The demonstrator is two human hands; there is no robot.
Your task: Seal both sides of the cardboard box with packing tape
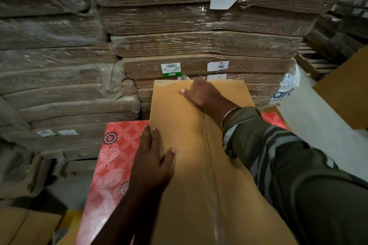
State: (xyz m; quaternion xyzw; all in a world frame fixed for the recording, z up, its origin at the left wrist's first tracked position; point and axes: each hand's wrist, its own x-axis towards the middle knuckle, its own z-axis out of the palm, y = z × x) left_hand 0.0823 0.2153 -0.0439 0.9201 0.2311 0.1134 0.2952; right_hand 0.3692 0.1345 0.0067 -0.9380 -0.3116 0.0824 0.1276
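A long brown cardboard box point(185, 175) lies lengthwise away from me on a red patterned surface. A strip of clear packing tape point(211, 157) runs along its centre seam. My left hand point(153, 157) lies flat on the box's left half, fingers straight and pointing away. My right hand point(201, 93) presses flat on the far end of the box over the seam, fingers reaching the far edge. A metal bangle sits on that wrist. No tape roll is visible.
The red patterned surface point(111, 163) sticks out left of the box. Tall stacks of plastic-wrapped flat cardboard point(199, 42) stand close behind and to the left. Another cardboard sheet point(348, 89) leans at the right above pale floor. More flat cardboard point(23, 226) lies at lower left.
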